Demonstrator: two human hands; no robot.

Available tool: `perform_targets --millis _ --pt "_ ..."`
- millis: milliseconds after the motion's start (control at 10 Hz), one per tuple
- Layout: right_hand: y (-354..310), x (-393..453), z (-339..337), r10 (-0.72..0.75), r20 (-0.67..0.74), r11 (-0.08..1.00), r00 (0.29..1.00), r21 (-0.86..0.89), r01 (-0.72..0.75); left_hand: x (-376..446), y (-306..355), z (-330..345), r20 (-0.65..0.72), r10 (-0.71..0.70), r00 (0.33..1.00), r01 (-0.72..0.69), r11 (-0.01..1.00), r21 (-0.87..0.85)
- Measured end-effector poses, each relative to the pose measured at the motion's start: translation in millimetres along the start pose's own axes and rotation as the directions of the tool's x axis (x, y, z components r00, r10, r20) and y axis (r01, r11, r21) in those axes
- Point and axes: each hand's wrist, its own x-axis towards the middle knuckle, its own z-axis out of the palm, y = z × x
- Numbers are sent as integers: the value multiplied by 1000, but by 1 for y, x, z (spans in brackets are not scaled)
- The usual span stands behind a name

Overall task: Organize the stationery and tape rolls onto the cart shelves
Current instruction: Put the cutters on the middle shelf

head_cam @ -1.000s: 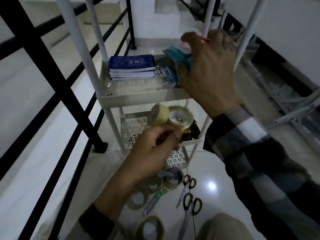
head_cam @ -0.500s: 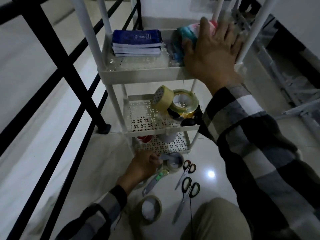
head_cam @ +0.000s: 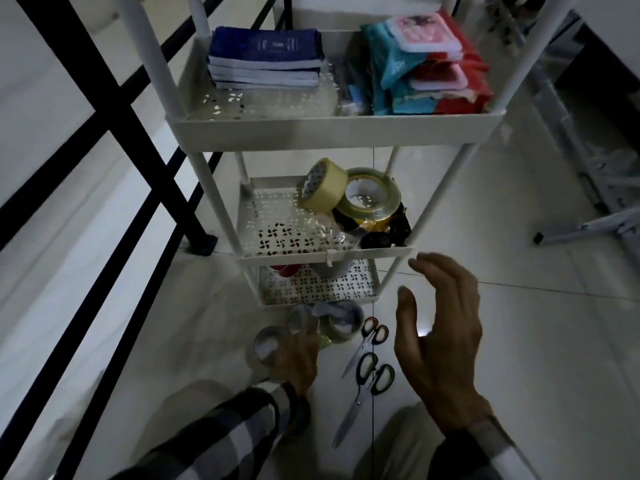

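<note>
A white three-tier cart (head_cam: pixel 332 133) stands in front of me. Its top shelf holds a stack of blue notebooks (head_cam: pixel 266 57) and colourful packets (head_cam: pixel 426 64). A beige tape roll (head_cam: pixel 323 185) leans on a clear tape roll (head_cam: pixel 370 199) on the middle shelf. Down on the floor, my left hand (head_cam: pixel 294 358) closes on a tape roll (head_cam: pixel 266 344), with two more rolls (head_cam: pixel 341 320) touching beside it; that area is blurred. My right hand (head_cam: pixel 440 334) hovers open and empty above the floor, right of the red-handled scissors (head_cam: pixel 372 336) and the green-handled scissors (head_cam: pixel 372 379).
A black railing (head_cam: pixel 114 109) runs along the left of the cart. The bottom shelf (head_cam: pixel 318 287) holds a red item and a grey roll at its back. Black items (head_cam: pixel 388 233) sit under the tapes. A metal frame (head_cam: pixel 588 230) lies on the tiles at right.
My right hand let go of the packets on the top shelf and dropped low beside the cart. My left hand went from the middle shelf down to the rolls on the floor.
</note>
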Motion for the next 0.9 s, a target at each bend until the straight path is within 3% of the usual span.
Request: perform_targets --millis 100,200,300,500,600,800,900 --pt "13 -10 1 119 -5 993 993 24 -119 -19 11 -44 609 108 786 243 852 -464" --pt "28 -33 5 282 87 956 956 54 -287 -18 17 -13 554 20 832 207 915 -345" --pt "46 -53 13 429 211 896 878 26 -444 -19 19 1 457 4 889 56 991 -118" --pt "58 -90 28 484 522 837 703 -40 -546 -23 12 7 357 167 919 -75 964 -256" --pt "61 -104 38 481 614 825 626 -77 -560 -22 5 7 266 224 937 -102 908 -406" --pt "52 -99 40 418 656 792 628 74 -605 -14 -9 -71 122 318 940 -131 668 -733" --pt "39 -76 29 398 627 763 670 180 -621 -7 -24 -121 50 421 906 -244 615 -749"
